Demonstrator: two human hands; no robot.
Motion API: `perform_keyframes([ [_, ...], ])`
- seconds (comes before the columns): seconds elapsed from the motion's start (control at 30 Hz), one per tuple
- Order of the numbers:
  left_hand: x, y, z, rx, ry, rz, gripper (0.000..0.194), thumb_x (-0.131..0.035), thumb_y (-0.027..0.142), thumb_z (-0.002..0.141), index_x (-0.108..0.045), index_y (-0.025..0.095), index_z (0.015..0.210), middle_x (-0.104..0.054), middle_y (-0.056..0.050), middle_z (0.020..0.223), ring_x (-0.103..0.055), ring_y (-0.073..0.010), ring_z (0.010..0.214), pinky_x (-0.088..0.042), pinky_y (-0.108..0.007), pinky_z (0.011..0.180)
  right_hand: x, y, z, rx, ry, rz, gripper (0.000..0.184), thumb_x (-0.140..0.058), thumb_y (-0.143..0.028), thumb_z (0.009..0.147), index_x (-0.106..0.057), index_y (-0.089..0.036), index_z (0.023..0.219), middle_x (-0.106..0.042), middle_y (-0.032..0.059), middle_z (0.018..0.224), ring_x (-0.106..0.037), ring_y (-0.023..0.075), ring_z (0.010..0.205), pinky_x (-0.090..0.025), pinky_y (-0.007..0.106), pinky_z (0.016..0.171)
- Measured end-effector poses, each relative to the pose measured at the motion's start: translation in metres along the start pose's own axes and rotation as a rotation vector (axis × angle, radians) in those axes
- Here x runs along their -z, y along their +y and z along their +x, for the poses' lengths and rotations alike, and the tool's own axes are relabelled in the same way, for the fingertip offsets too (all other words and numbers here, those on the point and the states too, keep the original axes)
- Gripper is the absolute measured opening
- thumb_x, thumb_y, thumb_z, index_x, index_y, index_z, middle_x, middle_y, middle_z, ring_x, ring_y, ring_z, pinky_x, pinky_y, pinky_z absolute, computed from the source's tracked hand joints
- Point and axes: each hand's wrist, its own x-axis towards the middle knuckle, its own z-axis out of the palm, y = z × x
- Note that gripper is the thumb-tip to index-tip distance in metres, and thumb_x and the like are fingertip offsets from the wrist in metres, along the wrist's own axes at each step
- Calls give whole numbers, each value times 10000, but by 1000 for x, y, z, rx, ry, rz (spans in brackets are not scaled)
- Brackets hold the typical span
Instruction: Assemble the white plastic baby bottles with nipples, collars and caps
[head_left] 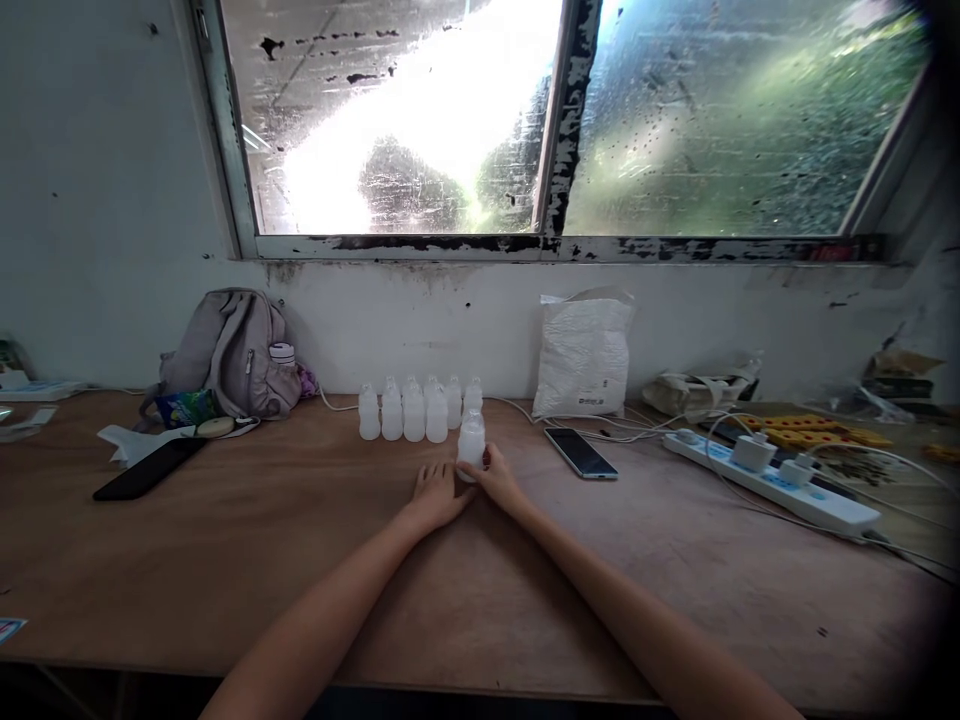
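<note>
My right hand (495, 477) is closed around the lower part of a small white translucent bottle (472, 440), which stands upright on the wooden table (450, 620). Just left of it, my left hand (436, 497) lies flat on the tabletop, fingers stretched forward, holding nothing. Behind my hands stands a group of similar white bottles (413, 410), several in a front row and others behind at the right. The held bottle is nearer to me than this group.
To the left are a grey backpack (225, 350), a black tablet-like slab (150, 470) and white tissue (135, 445). On the right lie a phone (581, 453), a white package (583, 355), and a power strip (772, 482) with cables. A wall and window (555, 245) close off the back.
</note>
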Motion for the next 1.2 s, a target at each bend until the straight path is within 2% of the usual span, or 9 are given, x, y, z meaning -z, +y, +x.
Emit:
perform_keyframes([
  [0.13, -1, 0, 0, 2, 10, 50, 576, -327, 533, 772, -412, 120, 1165, -468, -150, 1194, -390, -280, 1122, -259, -418, 944, -1, 15, 29, -22, 124, -10, 428, -698, -374, 498, -488, -190, 822, -563, 40, 804, -529, 190, 769, -399, 307, 698],
  [0.37, 1, 0, -2, -33, 13, 76, 517, -308, 503, 793, -453, 144, 1137, -474, -128, 1176, -405, -264, 1100, -278, -403, 931, -21, 29, 68, -54, 149, -110, 413, -659, -378, 554, -504, -161, 869, -557, 63, 814, -536, 191, 781, -404, 308, 715],
  [0.57, 0, 0, -2, -34, 7, 81, 495, -310, 493, 796, -456, 156, 1129, -462, -123, 1186, -397, -264, 1109, -274, -398, 933, -31, 28, 76, -49, 151, -211, 391, -631, -327, 605, -517, -152, 936, -580, 78, 866, -551, 185, 809, -406, 301, 739],
  [0.8, 1, 1, -2, -8, -41, 114, 523, -269, 512, 802, -432, 163, 1155, -447, -112, 1205, -371, -253, 1132, -260, -388, 950, -33, 28, 73, -27, 157, -347, 429, -561, -286, 682, -451, -133, 1068, -584, 103, 964, -562, 186, 858, -415, 305, 761],
  [0.9, 2, 2, -2, -14, -36, 116, 518, -265, 512, 802, -435, 169, 1151, -444, -108, 1212, -368, -252, 1136, -258, -388, 954, -19, 25, 65, 7, 174, -450, 412, -509, -289, 731, -439, -123, 1100, -546, 131, 1053, -506, 213, 981, -374, 327, 836],
  [1.03, 2, 1, -3, -27, -28, 98, 508, -260, 509, 803, -443, 184, 1147, -436, -101, 1230, -365, -254, 1144, -254, -396, 960, 23, 30, 48, 26, 207, -617, 357, -474, -234, 747, -483, -109, 1081, -436, 183, 1201, -340, 298, 1145, -204, 441, 952],
  [1.1, 1, 0, -3, -20, -36, 95, 514, -261, 512, 801, -441, 183, 1152, -432, -102, 1238, -361, -257, 1150, -250, -403, 964, 46, 37, 41, -25, 262, -838, 376, -453, -234, 752, -476, -86, 1098, -382, 210, 1240, -274, 341, 1175, -121, 520, 946],
  [1.2, 0, -1, -2, -16, -41, 94, 522, -262, 513, 799, -440, 176, 1155, -430, -106, 1242, -357, -258, 1155, -246, -406, 968, 69, 46, 37, -167, 356, -1128, 397, -403, -250, 770, -471, -58, 1110, -417, 241, 1185, -290, 370, 1149, -99, 588, 896],
])
